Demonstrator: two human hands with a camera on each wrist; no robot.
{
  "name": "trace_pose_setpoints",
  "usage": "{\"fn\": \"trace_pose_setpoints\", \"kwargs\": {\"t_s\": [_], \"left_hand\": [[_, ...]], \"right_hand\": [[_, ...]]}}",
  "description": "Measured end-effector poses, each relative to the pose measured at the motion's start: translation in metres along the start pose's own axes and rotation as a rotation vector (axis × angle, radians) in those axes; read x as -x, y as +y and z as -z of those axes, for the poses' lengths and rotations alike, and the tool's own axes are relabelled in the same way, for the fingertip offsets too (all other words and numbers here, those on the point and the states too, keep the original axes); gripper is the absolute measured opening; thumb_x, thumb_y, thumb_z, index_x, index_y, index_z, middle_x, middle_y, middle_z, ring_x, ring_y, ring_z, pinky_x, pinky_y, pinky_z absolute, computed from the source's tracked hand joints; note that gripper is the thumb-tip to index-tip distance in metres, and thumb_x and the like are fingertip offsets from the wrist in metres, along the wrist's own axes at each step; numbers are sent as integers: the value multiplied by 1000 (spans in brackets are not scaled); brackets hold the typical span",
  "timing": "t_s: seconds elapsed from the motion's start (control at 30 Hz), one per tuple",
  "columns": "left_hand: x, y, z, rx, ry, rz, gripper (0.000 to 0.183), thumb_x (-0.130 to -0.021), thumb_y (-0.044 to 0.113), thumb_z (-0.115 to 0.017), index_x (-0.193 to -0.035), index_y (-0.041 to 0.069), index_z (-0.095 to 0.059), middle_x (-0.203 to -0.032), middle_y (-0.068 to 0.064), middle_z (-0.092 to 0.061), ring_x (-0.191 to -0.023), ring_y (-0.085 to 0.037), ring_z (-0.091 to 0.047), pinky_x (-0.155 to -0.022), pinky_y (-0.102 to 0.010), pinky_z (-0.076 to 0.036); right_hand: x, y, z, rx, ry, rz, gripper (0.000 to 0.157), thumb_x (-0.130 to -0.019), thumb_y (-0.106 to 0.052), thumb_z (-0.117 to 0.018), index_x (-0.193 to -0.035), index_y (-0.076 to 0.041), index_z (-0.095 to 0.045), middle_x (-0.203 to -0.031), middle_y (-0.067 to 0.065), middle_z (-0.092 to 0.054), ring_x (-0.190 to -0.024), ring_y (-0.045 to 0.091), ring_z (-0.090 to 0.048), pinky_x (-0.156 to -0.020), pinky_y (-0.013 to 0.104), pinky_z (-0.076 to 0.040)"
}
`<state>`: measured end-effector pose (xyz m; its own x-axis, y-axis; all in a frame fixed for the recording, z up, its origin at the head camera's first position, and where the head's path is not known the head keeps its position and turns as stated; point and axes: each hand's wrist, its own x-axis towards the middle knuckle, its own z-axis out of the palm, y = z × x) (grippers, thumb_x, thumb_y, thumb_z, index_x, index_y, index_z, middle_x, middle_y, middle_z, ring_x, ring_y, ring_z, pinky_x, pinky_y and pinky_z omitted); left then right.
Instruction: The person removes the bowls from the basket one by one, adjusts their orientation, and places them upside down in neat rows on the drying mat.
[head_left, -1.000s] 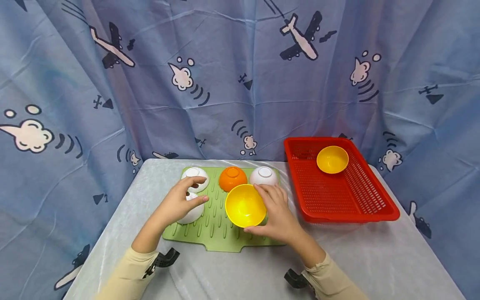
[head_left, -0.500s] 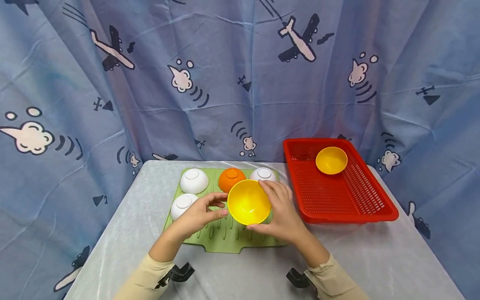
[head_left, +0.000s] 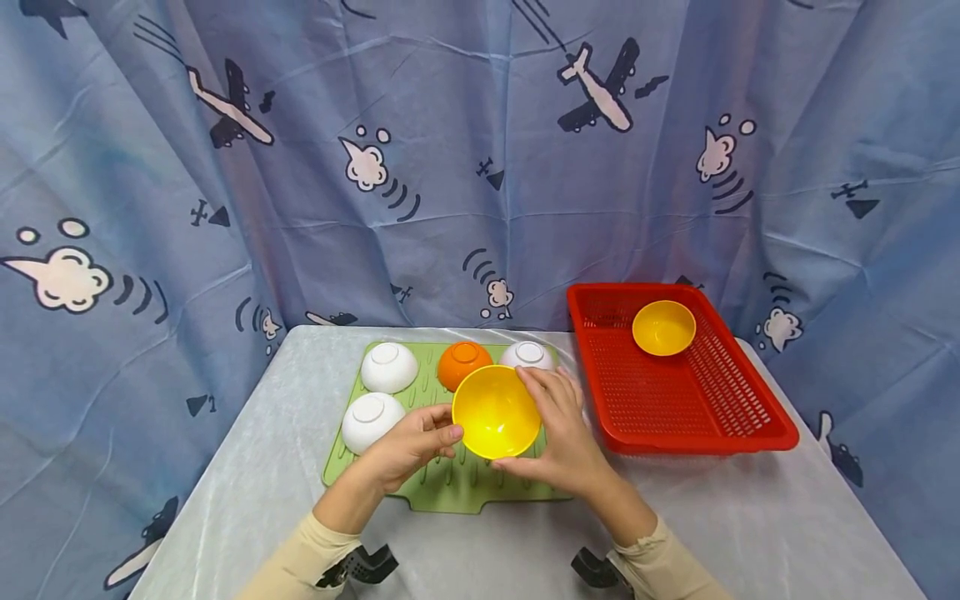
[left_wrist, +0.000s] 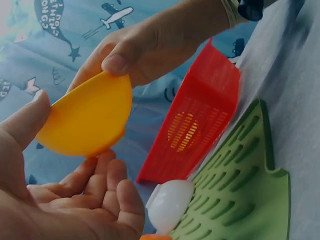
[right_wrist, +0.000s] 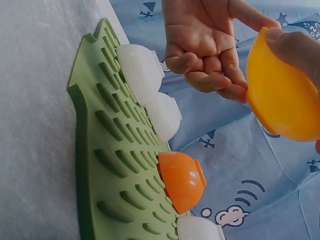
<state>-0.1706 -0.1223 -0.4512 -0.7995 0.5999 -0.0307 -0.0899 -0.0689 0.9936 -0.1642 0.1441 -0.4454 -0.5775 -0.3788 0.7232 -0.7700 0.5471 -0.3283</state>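
Between both hands a yellow bowl [head_left: 496, 412] is held above the green drying mat [head_left: 450, 493], its inside tilted toward the head camera. My right hand [head_left: 558, 433] grips it by the right side, thumb at the near rim and fingers at the far one. On the other side, my left hand [head_left: 412, 446] pinches it, thumb [left_wrist: 35, 117] at the rim and fingertips [left_wrist: 102, 160] under the base. Upside down on the mat stand two white bowls [head_left: 389, 367] at the left, an orange bowl [head_left: 464, 363] at the back middle and a white bowl [head_left: 527, 355] behind the right hand.
A red plastic basket [head_left: 682, 444] with slotted walls stands at the right of the table. Inside it, toward the back, a second yellow bowl [head_left: 664, 328] sits with its opening up. A blue patterned curtain [head_left: 420, 167] hangs behind the table.
My left hand has moved right from above the white bowls and taken hold of the yellow bowl's left side. The right hand keeps its grip, with the bowl shifted only slightly.
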Motion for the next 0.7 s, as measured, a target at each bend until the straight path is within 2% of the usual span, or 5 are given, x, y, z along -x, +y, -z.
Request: {"fn": "trace_pose_setpoints", "kwargs": {"t_s": [0.2,0.33,0.4,0.53,0.7], "left_hand": [[-1,0,-5,39,74,-36,52,-98,21,-68,-139,-6,-50,-112,0,-63,-98,-13,-58,-83,-26,-50],[1,4,-4,-25,176,-61,52,-93,17,-73,-136,-3,-52,-112,-4,-61,-103,-19,-56,-85,-27,-50],[2,7,-3,-123,242,-88,52,-90,15,-77,-134,1,-54,-114,-6,-60,-106,-24,-55,-86,-28,-49],[5,13,1,-415,366,-180,59,-79,19,-88,-130,12,-59,-117,-5,-61,-111,-29,-55,-87,-34,-47],[8,18,0,-733,412,-309,68,-70,25,-95,-127,20,-59,-120,5,-59,-113,-17,-54,-93,-42,-48]], "right_hand": [[0,-1,-2,10,-10,-18,119,-60,-56,-94,-152,0,-44,-146,19,-49,-136,36,-40,-123,52,-12],[0,-5,0,-1,-50,-65,120,-64,-62,-90,-156,-3,-39,-151,16,-46,-139,35,-38,-118,61,-17],[-2,-9,4,-43,-75,-136,119,-65,-59,-91,-158,-8,-36,-154,13,-44,-141,33,-36,-116,64,-22],[-5,-16,15,-146,-119,-338,110,-70,-42,-94,-159,-20,-35,-157,5,-43,-145,30,-34,-115,66,-28],[-6,-19,20,-253,-187,-487,88,-80,-36,-88,-154,-17,-44,-150,6,-52,-142,31,-43,-111,66,-35]]}}
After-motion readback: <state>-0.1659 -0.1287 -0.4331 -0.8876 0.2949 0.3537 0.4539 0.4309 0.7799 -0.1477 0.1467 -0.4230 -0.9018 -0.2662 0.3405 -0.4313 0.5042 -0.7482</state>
